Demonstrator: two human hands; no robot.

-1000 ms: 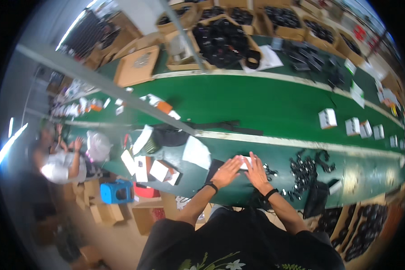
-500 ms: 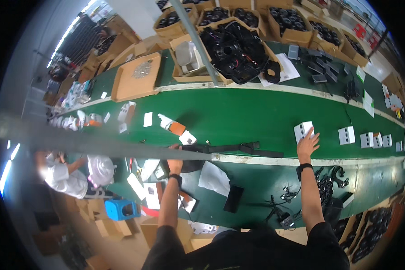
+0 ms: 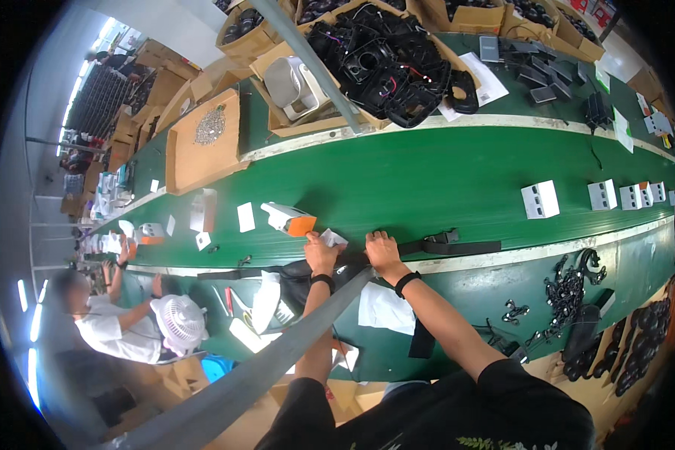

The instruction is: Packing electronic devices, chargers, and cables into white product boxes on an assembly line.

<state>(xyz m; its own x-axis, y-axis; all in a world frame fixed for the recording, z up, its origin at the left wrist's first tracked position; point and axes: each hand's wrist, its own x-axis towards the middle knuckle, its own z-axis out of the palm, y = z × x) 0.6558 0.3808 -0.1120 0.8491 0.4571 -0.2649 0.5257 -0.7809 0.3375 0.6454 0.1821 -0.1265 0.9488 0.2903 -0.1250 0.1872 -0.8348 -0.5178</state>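
A black waist bag (image 3: 298, 279) with a long strap (image 3: 472, 247) and plastic buckle (image 3: 444, 236) lies along the conveyor's near edge. My right hand (image 3: 383, 253) has its fingers curled over the bag's right end, where the strap begins. Beside it, my left hand (image 3: 322, 255) bends its fingers down at the bag's upper edge; what they grip is hidden. A small white packet (image 3: 333, 238) touches its fingertips. Just beyond lies a white and orange carton (image 3: 288, 220), tilted on the belt.
White boxes with dark round marks (image 3: 540, 200) stand at the right on the green conveyor (image 3: 405, 180). A grey pole (image 3: 277, 341) crosses the near left. Black cables (image 3: 570, 292) lie on the near bench. At the left, a person in a white shirt (image 3: 131, 330) sits by a fan (image 3: 180, 322).
My right hand has left the white box on the right and come over to the waist bag. My left hand has shifted slightly right. The view has turned, and the pole now slants.
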